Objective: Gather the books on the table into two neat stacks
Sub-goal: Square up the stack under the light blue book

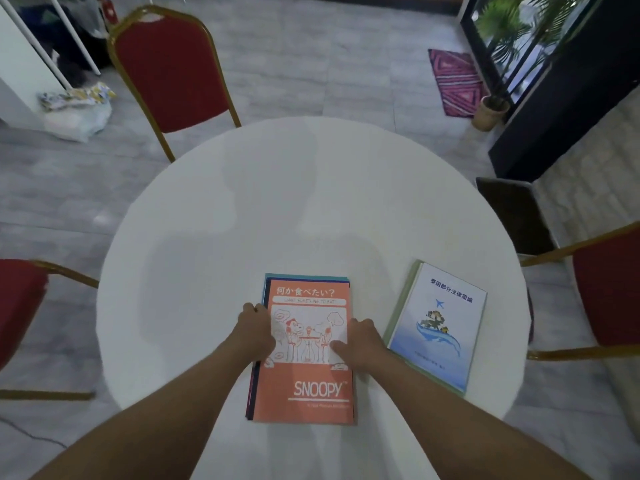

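Note:
An orange Snoopy notebook (308, 386) tops a stack of books near the front of the round white table (277, 202); blue and dark edges of the books beneath show along its left and far sides. My left hand (254, 332) grips the stack's left edge. My right hand (360, 339) holds the right edge, thumb lying on the orange cover. To the right lies a second stack, turned at a slight angle: a white and blue book with a whale picture (441, 323) on top of a pale green one (403, 299).
Red chairs with gold frames stand at the far left (169, 71), the near left (20, 299) and the right (606, 292). A dark bin (512, 216) sits on the floor beyond the table's right rim.

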